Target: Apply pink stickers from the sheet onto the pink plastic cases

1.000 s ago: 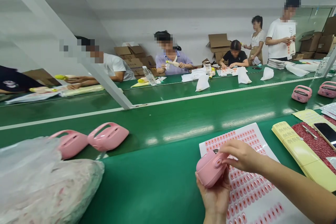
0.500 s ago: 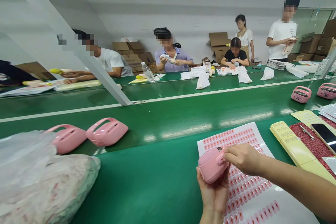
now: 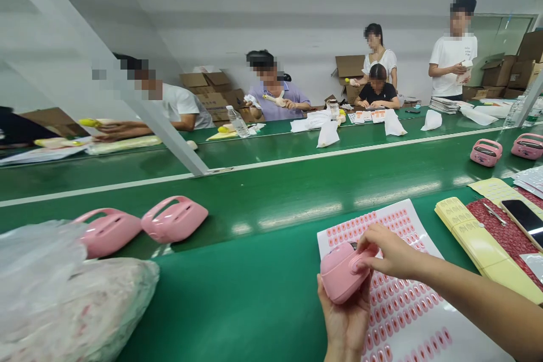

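My left hand (image 3: 345,317) cups a small pink plastic case with a handle (image 3: 341,276) from below, fingers wrapped round its underside. My right hand (image 3: 388,251) grips the case's right side, with the thumb against a round spot near the handle's end. Whether a sticker is under those fingers I cannot make out. Beneath both hands lies a white sheet of pink oval stickers (image 3: 418,280), each with a red centre. Two more pink cases (image 3: 176,220) stand to the left, on the edge of the belt.
A clear plastic bag (image 3: 80,305) fills the near left. Yellow sticker strips (image 3: 479,243), tweezers (image 3: 494,214) and a phone (image 3: 525,219) lie at right. More pink cases (image 3: 486,153) sit on the green belt (image 3: 297,189). A slanted post (image 3: 161,113) stands left; several co-workers are beyond the belt.
My right fingers have shifted round the case's upper side, the thumb now lower on it. The case stays in my left hand. Across the belt, a standing co-worker has leaned and reached out.
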`<state>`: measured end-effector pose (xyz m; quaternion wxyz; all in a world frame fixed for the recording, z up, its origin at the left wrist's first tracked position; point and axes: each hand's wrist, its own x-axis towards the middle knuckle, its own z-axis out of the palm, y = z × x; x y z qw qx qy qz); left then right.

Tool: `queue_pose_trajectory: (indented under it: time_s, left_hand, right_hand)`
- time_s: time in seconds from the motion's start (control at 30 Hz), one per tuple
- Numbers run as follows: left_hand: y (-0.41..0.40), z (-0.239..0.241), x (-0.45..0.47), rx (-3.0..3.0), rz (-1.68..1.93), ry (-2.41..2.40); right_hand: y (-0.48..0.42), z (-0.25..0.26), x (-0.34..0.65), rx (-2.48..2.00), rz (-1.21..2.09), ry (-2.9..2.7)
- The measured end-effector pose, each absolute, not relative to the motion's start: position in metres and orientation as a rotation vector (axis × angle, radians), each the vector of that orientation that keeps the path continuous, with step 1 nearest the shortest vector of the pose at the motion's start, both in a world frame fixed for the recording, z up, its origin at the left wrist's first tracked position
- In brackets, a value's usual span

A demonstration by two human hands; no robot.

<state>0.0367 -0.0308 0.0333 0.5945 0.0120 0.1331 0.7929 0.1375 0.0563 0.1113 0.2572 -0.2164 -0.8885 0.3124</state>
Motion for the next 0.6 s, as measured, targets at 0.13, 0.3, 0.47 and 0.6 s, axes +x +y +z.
queue_pose_trajectory:
  time_s: [0.13,0.3,0.47,0.6]
  left_hand:
    - [-0.033,0.026,0.030,0.181,1.777,0.201]
    - [-0.035,0.020,0.017,0.339,1.780,0.022]
    - [-0.032,0.019,0.013,0.479,1.737,-0.110]
    - [-0.031,0.019,0.013,0.450,1.796,0.016]
  right_hand:
    - [0.076,0.086,0.129,-0.665,0.931,-2.242]
    - [0.138,0.048,0.118,-0.833,0.656,-2.119]
    - [0.153,0.031,0.110,-0.771,0.578,-2.203]
    - [0.141,0.027,0.112,-0.712,0.571,-2.203]
